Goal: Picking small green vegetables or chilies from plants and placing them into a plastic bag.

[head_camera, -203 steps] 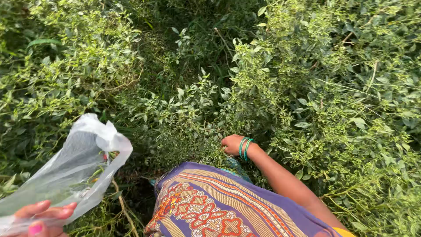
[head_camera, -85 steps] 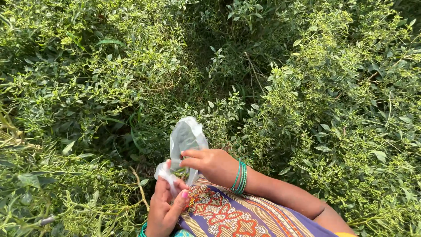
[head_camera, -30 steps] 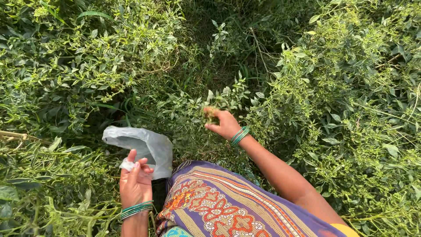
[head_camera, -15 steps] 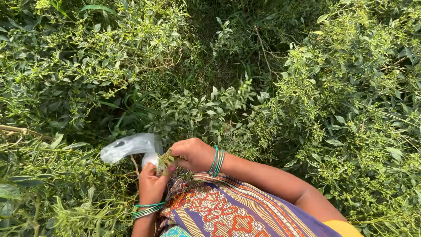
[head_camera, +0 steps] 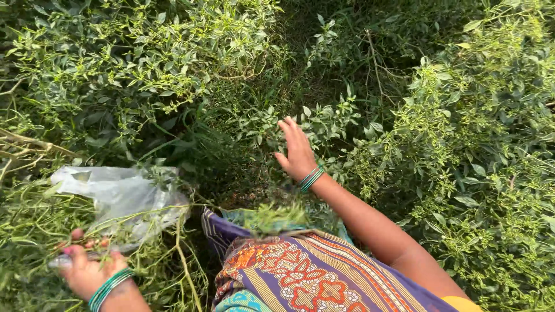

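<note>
Now left hand (head_camera: pixel 87 271) grips bag (head_camera: pixel 124 199) low, mouth kept handy; right hand (head_camera: pixel 298 150) spread flat, holding nothing, reaching into bush (head_camera: pixel 324 115).

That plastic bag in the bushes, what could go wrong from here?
The left hand grips the plastic bag only at one low edge, among stiff twigs that cross it; these could snag or tear the thin film. The bag lies slack and sideways, so anything inside might spill. The right hand reaches open into dense leaves, where scratches seem possible.
</note>
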